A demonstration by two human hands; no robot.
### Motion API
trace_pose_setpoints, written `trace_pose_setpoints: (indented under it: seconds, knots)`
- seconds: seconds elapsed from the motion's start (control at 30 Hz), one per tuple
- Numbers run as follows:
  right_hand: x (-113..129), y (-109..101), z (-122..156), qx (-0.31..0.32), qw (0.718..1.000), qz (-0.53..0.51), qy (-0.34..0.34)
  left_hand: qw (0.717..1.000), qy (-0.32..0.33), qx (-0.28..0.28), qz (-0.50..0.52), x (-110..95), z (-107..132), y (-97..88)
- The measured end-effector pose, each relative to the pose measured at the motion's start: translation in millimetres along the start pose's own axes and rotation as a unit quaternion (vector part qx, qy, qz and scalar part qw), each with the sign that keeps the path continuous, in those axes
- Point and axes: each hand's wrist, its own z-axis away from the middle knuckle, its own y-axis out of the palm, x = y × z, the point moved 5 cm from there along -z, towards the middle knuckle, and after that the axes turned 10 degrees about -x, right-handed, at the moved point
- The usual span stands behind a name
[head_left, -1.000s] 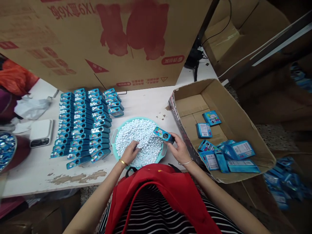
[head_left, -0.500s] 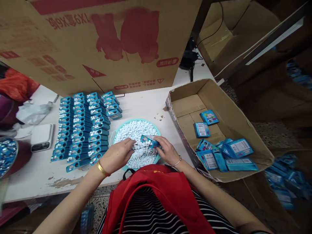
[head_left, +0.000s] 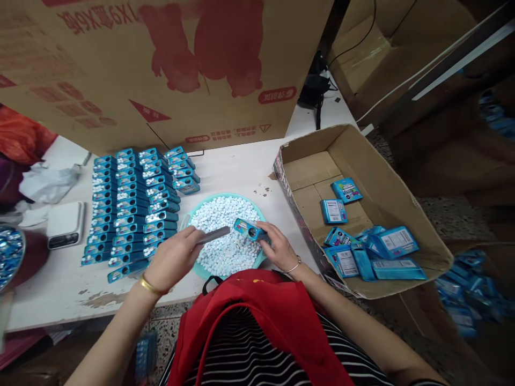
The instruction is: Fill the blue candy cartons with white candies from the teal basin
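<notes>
My left hand (head_left: 175,260) is closed around a narrow grey metal scoop (head_left: 215,235), whose far end points at the candy box (head_left: 243,228). My right hand (head_left: 280,247) grips this small blue box by its near end and tilts it; its round hole faces up, dark inside. Both hands are over a turquoise basin (head_left: 257,208) full of small white-blue candies (head_left: 225,214). No candies show on the scoop. Left of the basin, several rows of similar blue boxes (head_left: 131,212) stand with their holes up, many with white candies at the opening.
A shallow cardboard carton (head_left: 300,214) on the right holds several blue boxes (head_left: 348,261). A big printed carton (head_left: 225,115) walls off the back. At left are a white digital device (head_left: 66,225), crumpled white plastic (head_left: 50,182) and a pot of shiny blue wrapped pieces (head_left: 11,252).
My left hand has drawn back to the left, and the scoop now shows bare. White candies at the box's mouth are gone from view. My right hand keeps the box nearly in place.
</notes>
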Motion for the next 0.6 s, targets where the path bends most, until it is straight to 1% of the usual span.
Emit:
trace_pose_setpoints:
  seconds: [0.07,0.1,0.13,0.17,0.23,0.3,0.37,0.43,0.5,0.6]
  knots:
    - [-4,-8,-2,-0.009,1.000,-0.003,0.020,0.998,-0.043,0.033,0.020,30,5,42.5]
    - [-6,-12,-3,-0.013,0.999,-0.004,0.029,0.997,-0.057,0.049,0.035,39,7,65.9]
    - [-7,-15,-4,-0.017,0.999,-0.004,0.037,0.995,-0.066,0.056,0.059,43,6,88.4]
    - [-8,-18,-5,-0.019,0.999,-0.003,0.044,0.993,-0.069,0.056,0.074,43,3,109.2]
    - [-10,-23,-7,-0.026,0.998,0.001,0.054,0.992,-0.064,0.043,0.102,30,-8,143.4]
    - [-10,-25,-7,-0.032,0.998,0.002,0.062,0.990,-0.059,0.022,0.124,11,-23,166.5]
    - [-11,-26,-7,-0.037,0.997,0.004,0.074,0.987,-0.057,0.001,0.151,-3,-35,179.8]
    - [-11,-26,-5,-0.039,0.995,0.006,0.086,0.982,-0.055,-0.016,0.180,-8,-40,185.2]
    - [-12,-26,-4,-0.042,0.995,0.006,0.093,0.976,-0.046,-0.031,0.209,-6,-38,183.3]
    - [-11,-27,-1,-0.048,0.995,0.005,0.092,0.968,-0.026,-0.048,0.245,3,-25,166.5]
